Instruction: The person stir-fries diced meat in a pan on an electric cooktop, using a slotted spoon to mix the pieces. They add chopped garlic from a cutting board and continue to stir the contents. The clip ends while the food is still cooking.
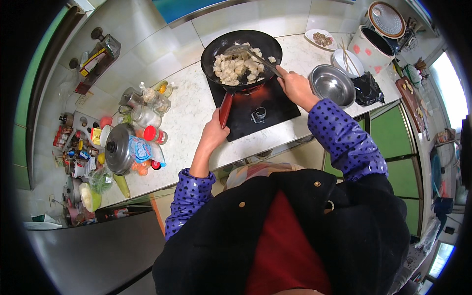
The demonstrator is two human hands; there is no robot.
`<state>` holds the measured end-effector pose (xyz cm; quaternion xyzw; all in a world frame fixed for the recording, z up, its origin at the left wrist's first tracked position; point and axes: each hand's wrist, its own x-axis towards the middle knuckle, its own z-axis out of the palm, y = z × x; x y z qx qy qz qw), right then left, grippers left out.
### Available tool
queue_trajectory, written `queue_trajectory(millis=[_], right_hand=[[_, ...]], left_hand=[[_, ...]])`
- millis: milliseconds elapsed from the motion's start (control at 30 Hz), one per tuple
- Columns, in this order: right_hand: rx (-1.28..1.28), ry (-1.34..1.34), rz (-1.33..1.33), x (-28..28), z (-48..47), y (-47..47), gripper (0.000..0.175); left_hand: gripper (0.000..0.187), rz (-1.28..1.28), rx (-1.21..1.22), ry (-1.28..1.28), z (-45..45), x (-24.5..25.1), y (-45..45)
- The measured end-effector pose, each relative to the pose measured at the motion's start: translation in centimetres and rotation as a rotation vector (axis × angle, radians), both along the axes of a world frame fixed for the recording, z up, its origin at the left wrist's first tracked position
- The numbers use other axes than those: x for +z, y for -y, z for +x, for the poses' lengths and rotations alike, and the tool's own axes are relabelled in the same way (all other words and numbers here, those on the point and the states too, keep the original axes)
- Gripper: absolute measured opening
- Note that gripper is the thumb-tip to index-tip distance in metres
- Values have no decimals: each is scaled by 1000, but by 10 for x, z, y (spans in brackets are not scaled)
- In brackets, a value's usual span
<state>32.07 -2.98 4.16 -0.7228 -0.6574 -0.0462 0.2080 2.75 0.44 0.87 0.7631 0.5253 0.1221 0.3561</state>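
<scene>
A black wok [217, 42] rests on a black electric cooktop [243, 123], whose heating zone glows red beneath it. My left hand [214, 129] is closed around the wok's reddish handle [226, 110]. In my right hand [298, 88] is the handle of a metal spatula [266, 63]. The spatula's head reaches into a heap of pale, chunky food pieces [230, 70] in the wok. One small piece lies apart on the wok's right wall. Part of the spatula head is covered by the food.
To the right are a steel bowl [333, 84], a black plastic bag [368, 89], a white bowl [338, 59] with chopsticks, a plate [309, 34] of food and an open rice cooker [365, 48]. Glass jars [145, 117], a pot lid [118, 147] and a red-capped jar [161, 137] crowd the left.
</scene>
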Motion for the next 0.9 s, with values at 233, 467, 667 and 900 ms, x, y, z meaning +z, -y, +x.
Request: queue_trajectory(millis=[233, 467, 667, 900], right_hand=[[-28, 202, -212, 32, 14, 23, 33], [-30, 160, 12, 32, 22, -1, 34], [-7, 154, -132, 14, 3, 5, 40], [-30, 76, -113, 44, 0, 34, 32]], left_hand=[[68, 140, -10, 23, -2, -11, -2], [71, 25, -11, -18, -3, -8, -4], [72, -1, -2, -2, -2, -5, -2], [71, 75, -21, -36, -2, -8, -4]])
